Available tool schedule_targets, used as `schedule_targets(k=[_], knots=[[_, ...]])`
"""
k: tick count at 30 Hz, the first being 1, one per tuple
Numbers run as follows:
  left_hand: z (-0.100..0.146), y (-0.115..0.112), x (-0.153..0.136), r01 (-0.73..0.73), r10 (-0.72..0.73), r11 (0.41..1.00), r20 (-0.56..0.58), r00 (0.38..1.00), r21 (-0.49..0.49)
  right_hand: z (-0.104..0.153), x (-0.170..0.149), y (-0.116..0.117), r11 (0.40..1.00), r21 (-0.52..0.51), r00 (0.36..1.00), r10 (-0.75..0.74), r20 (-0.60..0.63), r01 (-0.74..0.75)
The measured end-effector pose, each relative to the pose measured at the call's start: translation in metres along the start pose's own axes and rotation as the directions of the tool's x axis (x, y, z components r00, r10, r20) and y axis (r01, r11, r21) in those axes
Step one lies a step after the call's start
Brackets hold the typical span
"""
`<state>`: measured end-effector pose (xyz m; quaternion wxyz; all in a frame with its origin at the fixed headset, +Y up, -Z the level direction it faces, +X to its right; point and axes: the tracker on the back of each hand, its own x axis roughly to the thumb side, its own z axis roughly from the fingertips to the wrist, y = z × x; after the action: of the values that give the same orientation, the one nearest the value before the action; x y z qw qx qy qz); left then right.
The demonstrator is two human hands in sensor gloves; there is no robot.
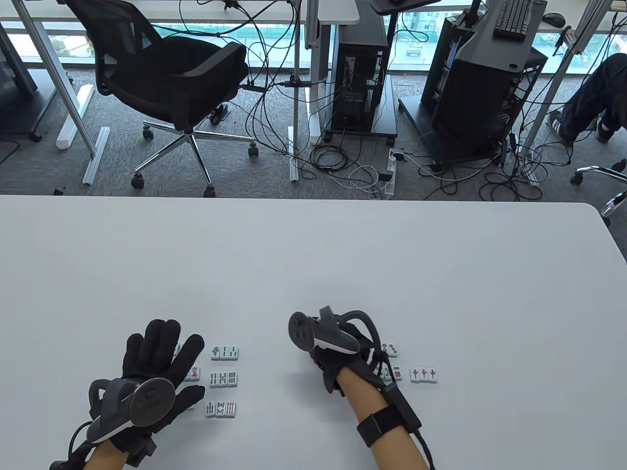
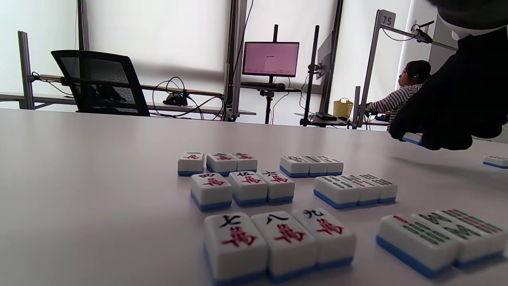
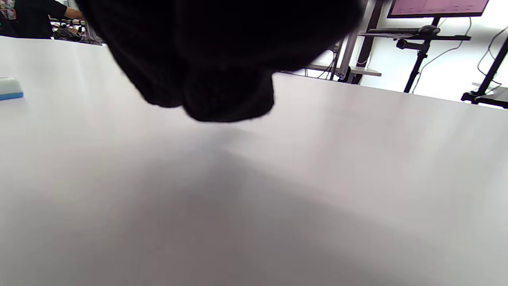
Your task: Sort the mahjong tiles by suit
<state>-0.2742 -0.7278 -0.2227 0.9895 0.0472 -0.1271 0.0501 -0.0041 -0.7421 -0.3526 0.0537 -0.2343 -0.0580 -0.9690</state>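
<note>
Hovering flat above character tiles [image 2: 278,242], wide left grip [image 1: 156,372]; right grip [image 1: 333,362] perhaps pinching a tile, bamboo rows [image 1: 223,379] between

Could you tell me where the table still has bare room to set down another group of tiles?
The whole far half of the table beyond both hands is bare, as is the near strip between the bamboo tile rows and the right hand. It is crowded under the left hand and around the red dragon tiles.
</note>
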Motion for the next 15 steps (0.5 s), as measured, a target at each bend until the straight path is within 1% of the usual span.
schedule_targets(k=[2, 4, 7, 10, 11, 12, 15], knots=[[0.000, 0.000, 0.000, -0.001, 0.001, 1.000, -0.001, 1.000, -0.004, -0.011, 0.022, -0.001, 1.000, -0.016, 1.000, -0.014, 0.016, 0.015], [0.001, 0.001, 0.000, -0.006, 0.006, 1.000, 0.001, 1.000, 0.004, -0.022, 0.041, 0.001, 0.997, 0.020, 0.997, -0.068, 0.027, 0.068], [0.001, 0.003, 0.001, -0.013, 0.013, 1.000, 0.007, 1.000, 0.012, -0.031, 0.056, 0.006, 0.998, 0.042, 0.998, -0.050, 0.036, 0.049], [0.001, 0.003, 0.001, -0.010, 0.009, 1.000, 0.013, 1.000, 0.015, -0.036, 0.062, 0.013, 0.997, 0.076, 0.999, -0.006, 0.038, 0.003], [0.001, 0.003, 0.001, -0.008, 0.008, 1.000, 0.014, 1.000, 0.015, -0.035, 0.063, 0.014, 0.998, 0.067, 0.999, -0.007, 0.041, 0.004], [0.001, 0.003, 0.001, -0.010, 0.009, 1.000, 0.015, 1.000, 0.016, -0.034, 0.062, 0.015, 0.999, 0.050, 0.999, -0.005, 0.048, 0.002], [0.002, 0.003, 0.001, -0.013, 0.013, 1.000, 0.015, 1.000, 0.019, -0.029, 0.055, 0.011, 0.997, 0.073, 0.998, 0.004, 0.062, -0.009]])
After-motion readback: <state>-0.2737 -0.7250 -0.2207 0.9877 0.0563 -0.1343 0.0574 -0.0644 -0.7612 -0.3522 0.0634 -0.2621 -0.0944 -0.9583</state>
